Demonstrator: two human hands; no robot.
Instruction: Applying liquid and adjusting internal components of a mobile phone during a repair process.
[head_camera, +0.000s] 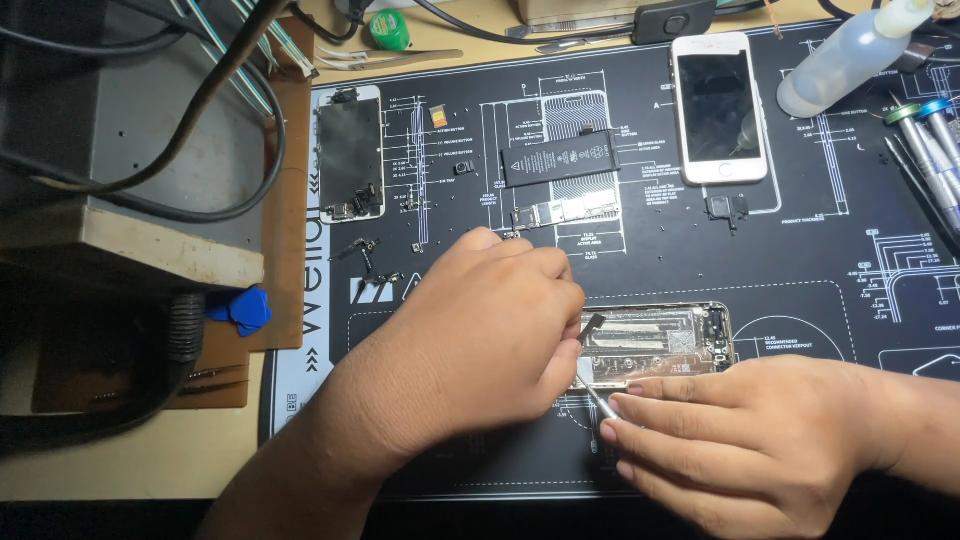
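Both hands meet over an opened phone shell (660, 342) lying on the black mat (800, 250): the left hand (480, 340) curls closed on its edge, the right hand (740, 440) pinches thin tweezers (597, 397). Beyond lie a battery (560, 160), a white phone (718, 105) and a screen part (350, 152).

Materials and finishes. The work mat (800, 260) is matt black, rubbery-looking, printed with fine white lines. The opened phone housing (660, 343) is bare metal with a dull silvery sheen. The thin tool (597, 398) is bright polished metal. The white phone (718, 108) shows glossy glass; the battery (560, 160) is wrapped in matt black film. The squeeze bottle (845, 55) is translucent plastic.
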